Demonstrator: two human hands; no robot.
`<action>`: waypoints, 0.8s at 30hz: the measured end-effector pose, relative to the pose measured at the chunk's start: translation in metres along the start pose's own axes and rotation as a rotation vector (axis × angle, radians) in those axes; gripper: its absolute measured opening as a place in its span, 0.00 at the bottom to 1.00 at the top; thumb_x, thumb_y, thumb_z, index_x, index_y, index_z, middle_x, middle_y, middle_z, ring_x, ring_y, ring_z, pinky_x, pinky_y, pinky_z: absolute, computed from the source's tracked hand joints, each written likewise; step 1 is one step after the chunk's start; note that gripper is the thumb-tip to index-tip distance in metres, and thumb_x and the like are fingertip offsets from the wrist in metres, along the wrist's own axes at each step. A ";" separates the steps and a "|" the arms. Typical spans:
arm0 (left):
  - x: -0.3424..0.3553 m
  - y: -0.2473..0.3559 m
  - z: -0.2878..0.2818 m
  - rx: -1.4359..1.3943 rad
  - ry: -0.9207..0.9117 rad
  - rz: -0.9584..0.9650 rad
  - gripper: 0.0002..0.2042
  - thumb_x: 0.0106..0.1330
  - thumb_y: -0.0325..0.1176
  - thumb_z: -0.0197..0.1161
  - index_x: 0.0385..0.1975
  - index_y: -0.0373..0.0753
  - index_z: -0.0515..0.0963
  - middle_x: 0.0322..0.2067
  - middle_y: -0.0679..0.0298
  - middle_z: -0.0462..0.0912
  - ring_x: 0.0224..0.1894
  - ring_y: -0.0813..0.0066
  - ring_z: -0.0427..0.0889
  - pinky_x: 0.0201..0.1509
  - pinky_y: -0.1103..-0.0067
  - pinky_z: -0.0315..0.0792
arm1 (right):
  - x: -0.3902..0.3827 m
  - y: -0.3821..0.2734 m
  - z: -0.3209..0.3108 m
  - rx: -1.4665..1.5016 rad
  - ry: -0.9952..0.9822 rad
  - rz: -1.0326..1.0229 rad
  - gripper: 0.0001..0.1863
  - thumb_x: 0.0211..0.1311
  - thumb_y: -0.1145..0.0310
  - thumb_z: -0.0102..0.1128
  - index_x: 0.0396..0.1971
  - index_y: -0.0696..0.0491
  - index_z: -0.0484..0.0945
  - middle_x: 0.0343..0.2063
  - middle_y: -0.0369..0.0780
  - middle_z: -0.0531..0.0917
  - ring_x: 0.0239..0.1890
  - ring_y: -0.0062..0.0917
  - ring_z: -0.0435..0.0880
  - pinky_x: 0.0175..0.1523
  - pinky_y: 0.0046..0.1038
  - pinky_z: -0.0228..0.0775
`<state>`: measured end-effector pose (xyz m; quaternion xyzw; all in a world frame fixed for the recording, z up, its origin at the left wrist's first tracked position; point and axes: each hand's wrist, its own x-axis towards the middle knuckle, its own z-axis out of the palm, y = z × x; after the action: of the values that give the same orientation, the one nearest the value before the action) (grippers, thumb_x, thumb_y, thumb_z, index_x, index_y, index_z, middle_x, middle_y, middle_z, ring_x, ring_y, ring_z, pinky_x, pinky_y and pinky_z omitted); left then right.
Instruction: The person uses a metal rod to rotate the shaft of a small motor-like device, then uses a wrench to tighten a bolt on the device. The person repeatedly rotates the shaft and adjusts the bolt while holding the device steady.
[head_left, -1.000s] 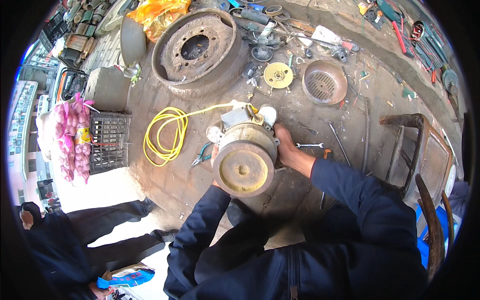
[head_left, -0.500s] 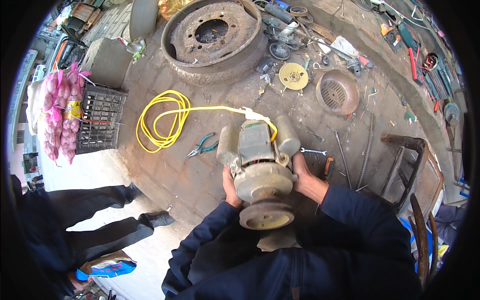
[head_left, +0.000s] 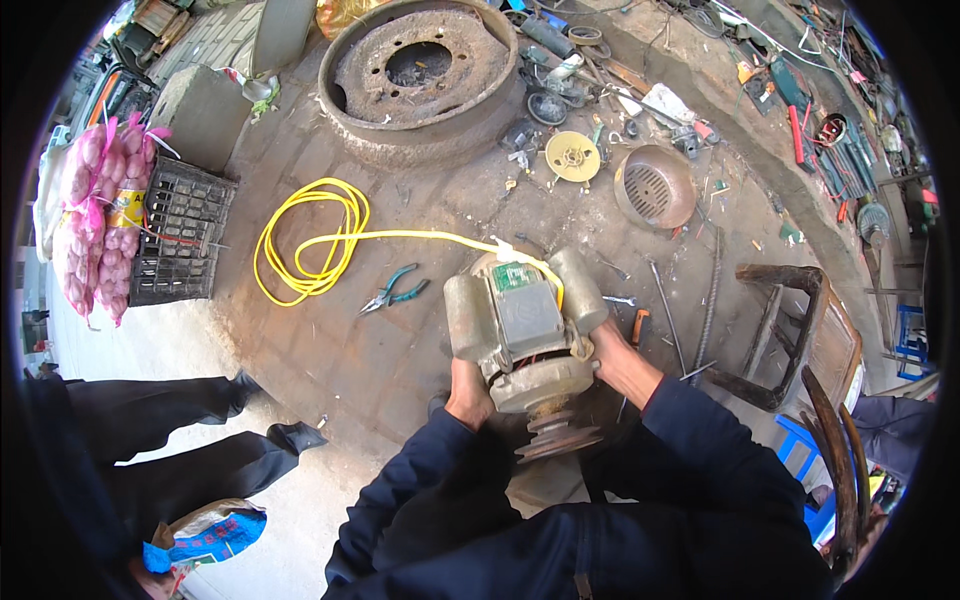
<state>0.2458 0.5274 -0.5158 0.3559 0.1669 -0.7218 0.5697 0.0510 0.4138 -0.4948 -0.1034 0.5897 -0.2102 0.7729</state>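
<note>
An electric motor [head_left: 528, 318] with two grey cylinders along its sides is held between my two hands. My left hand [head_left: 468, 392] grips its lower left side, the fingers mostly hidden beneath. On the opposite side my right hand [head_left: 620, 362] is closed round the housing, below the right cylinder. A stepped pulley [head_left: 555, 440] on the near end points toward me, seen nearly edge-on. The yellow cable [head_left: 420, 234] runs from the motor's far end to a loose coil on the left. Teal-handled pliers [head_left: 395, 290] lie left of the motor.
A rusty wheel rim [head_left: 420, 140] stands at the back. Beyond the motor lie a yellow disc [head_left: 572, 156] and a slotted metal cover [head_left: 655, 187]. A metal frame [head_left: 785, 330] is at right, a black crate [head_left: 182, 235] at left. Someone's legs [head_left: 190, 440] are at lower left.
The motor has tipped in my hands: its pulley end has dropped and turned a little right, and the green label on top shows more. The view has shifted slightly.
</note>
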 end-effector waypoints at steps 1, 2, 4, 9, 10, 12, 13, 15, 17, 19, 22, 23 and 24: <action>0.002 0.000 -0.003 0.053 0.105 0.027 0.28 0.77 0.56 0.49 0.62 0.38 0.74 0.55 0.57 0.82 0.54 0.57 0.83 0.59 0.57 0.79 | -0.001 0.006 0.001 0.052 0.022 -0.062 0.18 0.73 0.56 0.59 0.54 0.51 0.77 0.39 0.35 0.82 0.35 0.21 0.83 0.35 0.31 0.79; 0.001 -0.001 -0.006 0.059 0.148 0.061 0.30 0.76 0.60 0.48 0.61 0.38 0.75 0.55 0.55 0.82 0.54 0.54 0.83 0.59 0.55 0.79 | -0.002 0.010 0.000 0.048 0.022 -0.108 0.18 0.73 0.56 0.59 0.54 0.51 0.78 0.39 0.34 0.82 0.35 0.21 0.83 0.35 0.30 0.78; 0.002 0.003 -0.011 0.120 0.151 0.069 0.29 0.77 0.57 0.47 0.61 0.38 0.75 0.54 0.56 0.82 0.54 0.55 0.83 0.58 0.56 0.79 | -0.003 0.019 0.000 0.037 0.029 -0.122 0.18 0.73 0.56 0.59 0.53 0.51 0.78 0.39 0.34 0.83 0.35 0.20 0.83 0.35 0.29 0.78; -0.003 0.013 -0.002 0.049 0.074 0.007 0.20 0.80 0.45 0.46 0.60 0.38 0.74 0.50 0.63 0.82 0.48 0.68 0.84 0.53 0.70 0.80 | -0.009 0.029 -0.007 -0.014 0.046 -0.239 0.16 0.74 0.57 0.56 0.52 0.51 0.77 0.39 0.34 0.82 0.35 0.20 0.82 0.36 0.29 0.76; -0.005 0.014 0.001 0.113 0.150 -0.002 0.20 0.80 0.45 0.46 0.60 0.38 0.74 0.50 0.63 0.82 0.48 0.69 0.83 0.53 0.70 0.79 | -0.010 0.031 -0.007 0.005 0.043 -0.234 0.17 0.74 0.56 0.56 0.53 0.51 0.77 0.40 0.34 0.82 0.36 0.20 0.83 0.37 0.29 0.77; -0.007 0.016 0.005 0.137 0.125 0.075 0.20 0.80 0.46 0.46 0.60 0.39 0.73 0.50 0.64 0.82 0.48 0.70 0.83 0.54 0.71 0.79 | -0.013 0.038 -0.007 0.052 0.115 -0.173 0.19 0.75 0.54 0.55 0.54 0.52 0.77 0.42 0.35 0.83 0.39 0.20 0.83 0.40 0.29 0.77; -0.004 0.019 0.006 0.116 0.080 0.062 0.19 0.80 0.43 0.49 0.61 0.38 0.73 0.49 0.64 0.82 0.50 0.73 0.81 0.56 0.72 0.77 | -0.013 0.044 -0.007 0.198 0.113 -0.130 0.22 0.75 0.51 0.55 0.57 0.50 0.77 0.46 0.35 0.83 0.40 0.21 0.83 0.40 0.28 0.76; 0.004 0.026 0.009 0.257 0.069 0.071 0.18 0.78 0.40 0.51 0.60 0.37 0.73 0.48 0.65 0.82 0.50 0.75 0.80 0.57 0.73 0.76 | -0.009 0.057 -0.009 0.317 0.163 -0.132 0.23 0.75 0.48 0.55 0.57 0.49 0.78 0.46 0.35 0.84 0.39 0.21 0.84 0.39 0.26 0.76; 0.016 0.038 0.013 0.431 0.085 0.121 0.16 0.76 0.36 0.52 0.58 0.36 0.75 0.47 0.65 0.82 0.50 0.77 0.80 0.57 0.75 0.76 | 0.001 0.071 -0.015 0.434 0.239 -0.088 0.22 0.75 0.47 0.55 0.55 0.48 0.79 0.44 0.34 0.84 0.38 0.22 0.84 0.37 0.26 0.76; 0.036 0.055 0.024 0.498 -0.015 0.088 0.17 0.76 0.36 0.52 0.59 0.36 0.74 0.51 0.64 0.82 0.52 0.76 0.80 0.58 0.76 0.75 | 0.018 0.083 -0.024 0.551 0.407 -0.055 0.20 0.75 0.48 0.54 0.52 0.47 0.80 0.41 0.34 0.85 0.35 0.22 0.83 0.34 0.27 0.76; 0.065 0.089 0.044 0.488 -0.095 -0.031 0.20 0.77 0.41 0.49 0.61 0.37 0.74 0.53 0.61 0.82 0.52 0.73 0.82 0.58 0.74 0.77 | 0.049 0.091 -0.032 0.608 0.179 -0.051 0.23 0.75 0.45 0.52 0.54 0.48 0.78 0.44 0.36 0.83 0.39 0.26 0.83 0.39 0.31 0.78; 0.075 0.099 0.052 0.560 -0.058 -0.023 0.20 0.78 0.43 0.48 0.60 0.37 0.75 0.52 0.61 0.83 0.52 0.73 0.82 0.57 0.73 0.77 | 0.061 0.091 -0.029 0.620 0.002 -0.133 0.24 0.75 0.44 0.51 0.55 0.48 0.77 0.45 0.37 0.83 0.41 0.27 0.83 0.41 0.32 0.78; 0.088 0.110 0.059 0.599 -0.067 0.005 0.21 0.78 0.45 0.47 0.60 0.38 0.75 0.51 0.61 0.83 0.51 0.72 0.83 0.57 0.72 0.78 | 0.074 0.088 -0.022 0.579 -0.065 -0.136 0.25 0.75 0.43 0.50 0.56 0.48 0.76 0.46 0.38 0.82 0.42 0.28 0.83 0.43 0.34 0.78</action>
<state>0.3213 0.3950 -0.5190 0.4845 -0.0731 -0.7488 0.4464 0.0636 0.4606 -0.6013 0.0753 0.4720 -0.4177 0.7727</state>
